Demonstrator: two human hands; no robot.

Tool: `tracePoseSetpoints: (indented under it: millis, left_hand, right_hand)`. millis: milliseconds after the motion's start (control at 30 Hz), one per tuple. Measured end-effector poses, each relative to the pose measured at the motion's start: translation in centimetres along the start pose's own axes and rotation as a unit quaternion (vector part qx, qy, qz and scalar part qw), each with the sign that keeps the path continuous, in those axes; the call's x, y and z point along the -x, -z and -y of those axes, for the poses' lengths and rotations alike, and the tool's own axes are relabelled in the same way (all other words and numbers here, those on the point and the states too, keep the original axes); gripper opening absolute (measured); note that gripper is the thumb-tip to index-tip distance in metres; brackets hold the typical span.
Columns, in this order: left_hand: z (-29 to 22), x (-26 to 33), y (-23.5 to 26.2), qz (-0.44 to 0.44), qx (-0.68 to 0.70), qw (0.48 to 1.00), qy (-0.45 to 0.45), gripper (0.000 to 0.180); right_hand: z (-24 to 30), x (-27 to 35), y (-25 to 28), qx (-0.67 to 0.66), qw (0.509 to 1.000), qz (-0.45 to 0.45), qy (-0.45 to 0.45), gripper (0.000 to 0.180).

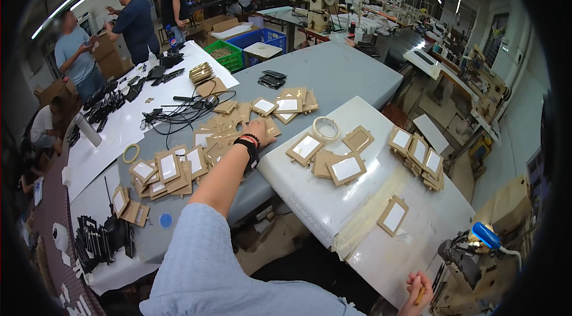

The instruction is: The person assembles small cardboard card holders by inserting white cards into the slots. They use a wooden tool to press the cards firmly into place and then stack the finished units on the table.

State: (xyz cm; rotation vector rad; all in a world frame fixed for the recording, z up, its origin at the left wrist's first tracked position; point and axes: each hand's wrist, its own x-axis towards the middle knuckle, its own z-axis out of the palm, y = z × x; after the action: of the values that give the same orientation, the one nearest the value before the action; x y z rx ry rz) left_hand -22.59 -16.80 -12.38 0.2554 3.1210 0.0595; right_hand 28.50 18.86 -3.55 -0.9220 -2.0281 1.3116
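Observation:
My left hand (257, 130), with dark bands at the wrist, reaches over the grey table onto a pile of tan frames. Its fingers are bent down on a tan frame (273, 129) at the pile's right side, and their tips are partly hidden. Low at the right, my right hand (415, 293) is closed around a short yellowish-brown stick (420, 296); its exact kind is unclear. Beyond that hand, a single tan frame with a white centre (393, 215) lies flat on the white work surface.
A tape roll (326, 129) sits beside more frames (347, 169). Stacked frames (417, 152) stand at the right. Black cables (185, 110), black pieces (272, 79) and a yellow tape ring (131, 153) lie leftward. A sewing machine (459, 262) borders the right hand. People stand far left.

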Motion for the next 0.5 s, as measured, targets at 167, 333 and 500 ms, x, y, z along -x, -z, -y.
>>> tracePoseSetpoints:
  millis: [167,333,500]
  left_hand:
    - [1.6,-2.7,-2.3,0.019,0.001,0.999,-0.030,0.041]
    - [2.2,-0.5,0.9,-0.158,0.099,0.982,0.018,0.023]
    - [-0.4,9.9,8.5,-0.070,0.626,0.777,0.008,0.033]
  right_hand:
    - [0.6,-0.1,-0.6,0.003,1.000,0.014,0.005,0.030]
    - [0.1,-0.1,-0.5,-0.008,1.000,0.012,-0.006,0.031]
    - [-1.9,-1.0,-1.2,-0.063,0.998,0.009,-0.018,0.031]
